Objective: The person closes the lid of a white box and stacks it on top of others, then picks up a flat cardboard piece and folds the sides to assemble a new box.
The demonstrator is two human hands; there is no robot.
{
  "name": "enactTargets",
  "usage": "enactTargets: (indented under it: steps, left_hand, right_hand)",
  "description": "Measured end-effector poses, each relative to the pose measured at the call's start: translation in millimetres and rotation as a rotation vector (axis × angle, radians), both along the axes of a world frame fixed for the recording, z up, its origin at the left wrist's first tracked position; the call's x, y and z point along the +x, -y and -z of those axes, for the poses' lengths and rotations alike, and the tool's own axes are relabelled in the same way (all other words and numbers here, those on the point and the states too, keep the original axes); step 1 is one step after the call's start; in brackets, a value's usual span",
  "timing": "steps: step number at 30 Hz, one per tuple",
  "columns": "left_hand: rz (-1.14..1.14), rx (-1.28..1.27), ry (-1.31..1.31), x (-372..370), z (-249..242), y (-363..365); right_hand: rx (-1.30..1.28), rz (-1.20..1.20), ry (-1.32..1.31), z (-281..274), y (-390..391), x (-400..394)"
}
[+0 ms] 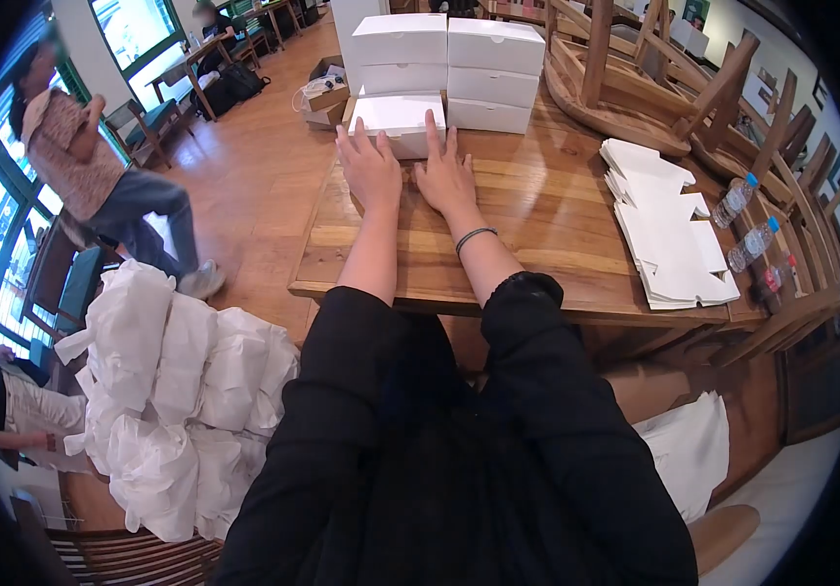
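A closed white cardboard box (396, 110) lies on the wooden table (537, 225), in front of stacked white boxes (493, 76). My left hand (371, 174) rests at the box's left front part, fingers stretched out and apart. My right hand (446, 178) is at its right front part, with the fingers also spread and one reaching onto the lid. Neither hand wraps round the box. The palms' undersides are hidden from view. A dark band (476, 237) circles my right wrist.
Flat white box blanks (674, 234) lie in a pile on the table's right side, beside plastic bottles (752, 244). Upturned wooden chairs (625, 68) stand behind. Several filled white bags (181, 381) are heaped at lower left. A person (98, 166) is at the left.
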State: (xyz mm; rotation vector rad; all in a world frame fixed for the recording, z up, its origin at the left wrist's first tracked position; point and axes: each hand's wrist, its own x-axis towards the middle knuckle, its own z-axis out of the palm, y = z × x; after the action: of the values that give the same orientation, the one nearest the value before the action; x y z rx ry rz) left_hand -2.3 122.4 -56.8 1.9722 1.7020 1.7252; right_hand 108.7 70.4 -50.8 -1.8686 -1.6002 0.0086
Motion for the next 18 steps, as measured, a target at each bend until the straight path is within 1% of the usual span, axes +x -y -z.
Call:
enactTargets:
  steps: [1, 4, 7, 13, 16, 18]
  left_hand:
    - [-0.021, 0.023, -0.043, -0.1, 0.0, 0.7]
    - [-0.039, -0.037, -0.122, 1.1, -1.3, 2.4]
    - [-0.017, -0.113, -0.110, 1.1, -1.0, 1.1]
    - [-0.042, -0.162, -0.135, 2.4, -3.1, 4.3]
    - [-0.054, -0.145, -0.150, 4.0, -1.5, 3.7]
    - [-0.073, -0.117, -0.158, 5.4, -0.3, 2.8]
  right_hand:
    - [0.012, 0.001, 0.001, 0.1, 0.6, -0.3]
    - [0.054, -0.007, -0.012, -1.0, 3.5, -0.8]
    - [0.009, 0.003, 0.012, -3.8, 5.0, -1.5]
    - [-0.025, -0.012, -0.019, -7.6, 7.3, -1.1]
    - [-0.033, -0.015, -0.033, -8.8, 8.4, -1.5]
    - [0.035, 0.001, -0.014, -7.6, 9.8, -3.5]
